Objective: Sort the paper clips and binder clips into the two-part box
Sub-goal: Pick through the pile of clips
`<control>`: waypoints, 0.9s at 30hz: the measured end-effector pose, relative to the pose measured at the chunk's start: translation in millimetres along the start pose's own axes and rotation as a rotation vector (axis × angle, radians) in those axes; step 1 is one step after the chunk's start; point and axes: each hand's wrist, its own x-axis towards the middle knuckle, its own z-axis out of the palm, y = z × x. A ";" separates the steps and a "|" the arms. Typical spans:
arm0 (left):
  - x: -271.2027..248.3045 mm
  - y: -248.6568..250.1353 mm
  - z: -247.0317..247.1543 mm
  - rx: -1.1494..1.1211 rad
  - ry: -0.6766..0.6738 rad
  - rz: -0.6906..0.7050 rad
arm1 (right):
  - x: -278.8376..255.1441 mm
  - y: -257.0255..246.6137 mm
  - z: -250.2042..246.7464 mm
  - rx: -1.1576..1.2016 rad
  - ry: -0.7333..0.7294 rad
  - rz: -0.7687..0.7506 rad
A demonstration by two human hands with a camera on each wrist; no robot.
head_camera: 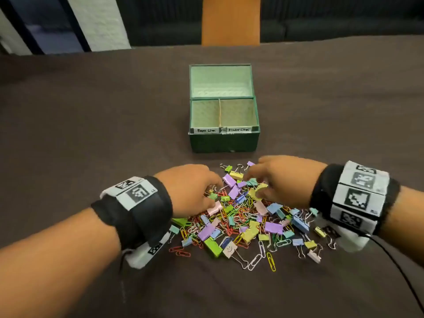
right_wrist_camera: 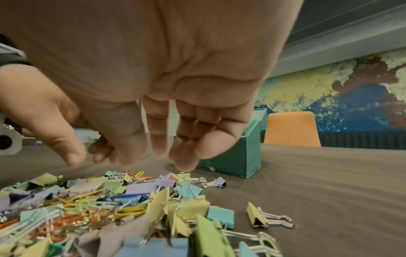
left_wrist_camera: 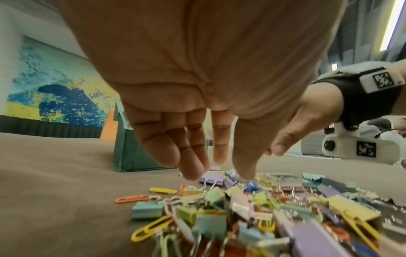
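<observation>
Light: you work under even, soft indoor light; a bright ceiling strip (left_wrist_camera: 393, 24) glares in the left wrist view.
Shadows: faint ones under the clip pile (head_camera: 247, 216).
Blur: nearest clips and both palms look soft in your wrist views.
Distortion: the desk (head_camera: 91, 111) edge bows.

box (head_camera: 223, 141) behind clip pile (head_camera: 247, 216) — on table (head_camera: 91, 111)

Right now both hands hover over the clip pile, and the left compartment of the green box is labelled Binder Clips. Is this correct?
Not quite. In the head view, the left compartment of the green box is labelled Paper Clips; Binder Clips is the right one. Both hands, left hand and right hand, do hover over the clip pile.
</observation>
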 end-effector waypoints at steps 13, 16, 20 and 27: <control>2.4 -2.6 29.3 -0.127 0.068 -0.056 | 8.1 -0.2 33.6 0.103 0.033 0.072; 7.7 -7.9 29.8 -0.088 0.053 -0.013 | 3.9 12.3 35.8 0.225 0.086 0.068; 11.9 -8.0 28.1 -0.085 0.039 0.030 | 2.4 16.6 30.6 0.361 0.137 0.040; -0.3 -5.8 16.0 -0.185 0.082 -0.015 | -0.5 8.4 13.5 0.440 0.054 0.082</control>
